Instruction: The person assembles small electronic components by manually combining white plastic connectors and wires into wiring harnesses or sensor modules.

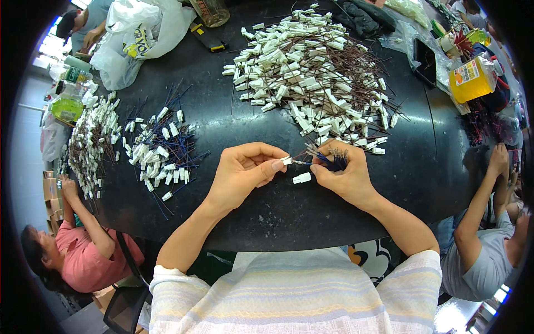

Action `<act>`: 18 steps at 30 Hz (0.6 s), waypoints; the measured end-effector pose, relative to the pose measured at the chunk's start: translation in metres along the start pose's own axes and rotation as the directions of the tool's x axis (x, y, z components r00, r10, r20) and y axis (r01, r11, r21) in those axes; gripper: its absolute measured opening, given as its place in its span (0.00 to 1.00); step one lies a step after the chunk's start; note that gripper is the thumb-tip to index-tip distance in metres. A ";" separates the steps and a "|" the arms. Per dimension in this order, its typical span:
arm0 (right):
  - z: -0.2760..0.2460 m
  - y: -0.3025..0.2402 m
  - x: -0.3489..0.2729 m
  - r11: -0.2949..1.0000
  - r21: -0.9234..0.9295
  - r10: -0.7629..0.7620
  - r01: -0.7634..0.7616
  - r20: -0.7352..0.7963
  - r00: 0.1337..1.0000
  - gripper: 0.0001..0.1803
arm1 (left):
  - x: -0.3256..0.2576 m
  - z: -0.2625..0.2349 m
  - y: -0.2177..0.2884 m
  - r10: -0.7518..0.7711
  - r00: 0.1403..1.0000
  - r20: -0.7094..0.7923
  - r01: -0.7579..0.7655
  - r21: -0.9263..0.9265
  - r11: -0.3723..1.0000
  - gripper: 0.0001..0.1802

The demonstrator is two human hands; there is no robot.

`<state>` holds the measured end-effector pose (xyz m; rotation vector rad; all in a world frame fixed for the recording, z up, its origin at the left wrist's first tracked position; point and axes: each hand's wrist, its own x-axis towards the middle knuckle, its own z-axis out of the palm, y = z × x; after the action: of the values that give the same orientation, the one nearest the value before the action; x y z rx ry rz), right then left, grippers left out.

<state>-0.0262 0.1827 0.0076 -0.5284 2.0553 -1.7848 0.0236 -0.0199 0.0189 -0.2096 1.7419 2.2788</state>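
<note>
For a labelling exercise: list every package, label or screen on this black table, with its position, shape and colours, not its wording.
White plastic bag: far left, crumpled, yellow and black print.
Yellow bottle: far right, lying tilted, squarish, label with red.
Dark phone: far right, flat, screen off.
Green bottle: left edge, label unclear.

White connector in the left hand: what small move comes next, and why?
Probably ease the left hand rightward, seating the white connector onto the wire end pinched by the right hand. The two tips sit almost in line, a small gap apart, and the right hand also grips a blue wire bundle.
</note>
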 end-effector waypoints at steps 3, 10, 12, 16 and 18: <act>0.000 -0.002 0.001 1.000 -0.013 0.011 -0.011 0.018 1.000 0.08 | -0.002 0.001 0.001 0.005 1.000 -0.022 -0.004 0.078 0.997 0.10; -0.003 -0.003 0.000 0.982 0.144 0.109 -0.120 0.080 0.991 0.07 | -0.002 0.003 -0.002 0.048 0.999 -0.001 -0.048 0.118 0.992 0.09; -0.003 -0.005 -0.001 0.977 0.173 0.109 -0.121 0.077 0.991 0.07 | -0.004 0.005 0.002 -0.013 1.000 0.027 0.010 0.127 0.992 0.08; -0.006 -0.002 -0.002 0.976 0.207 0.042 -0.066 0.116 0.992 0.07 | -0.010 0.012 0.006 0.494 0.861 0.121 -0.462 0.592 0.661 0.11; -0.006 -0.012 -0.004 0.965 0.257 0.002 -0.058 0.215 0.977 0.07 | -0.017 0.019 0.011 0.762 0.545 0.349 -0.698 0.692 0.183 0.12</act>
<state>-0.0249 0.1884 0.0204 -0.5783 1.6457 -1.8560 0.0374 -0.0067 0.0388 0.9790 3.1840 1.5506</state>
